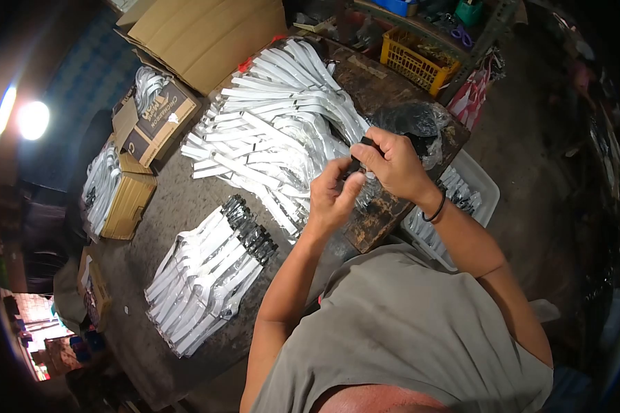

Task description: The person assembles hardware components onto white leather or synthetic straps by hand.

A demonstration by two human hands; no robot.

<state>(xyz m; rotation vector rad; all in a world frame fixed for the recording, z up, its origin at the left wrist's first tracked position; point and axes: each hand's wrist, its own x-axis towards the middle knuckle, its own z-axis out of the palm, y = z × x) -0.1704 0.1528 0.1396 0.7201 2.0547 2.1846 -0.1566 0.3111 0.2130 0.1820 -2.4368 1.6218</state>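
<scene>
Over the table's right side, my right hand (pixel 397 167) pinches a small black piece (pixel 356 162), thumb on top. My left hand (pixel 333 193) meets it from the other side, fingers curled around its lower end. Whether this piece is a buckle or a clip I cannot make out. Just beyond my hands spreads a large heap of white straps (pixel 275 124), some in clear plastic. To the left lies a neat row of white straps with black ends (pixel 207 275), side by side.
Cardboard boxes holding more straps stand along the left: a printed box (pixel 164 125) and a brown box (pixel 127 199). A big open carton (pixel 207 41) is at the back. Right of the table are a white bin (pixel 486 186) and a yellow crate (pixel 417 63). Crumpled clear plastic (pixel 427 117) lies beside my right hand.
</scene>
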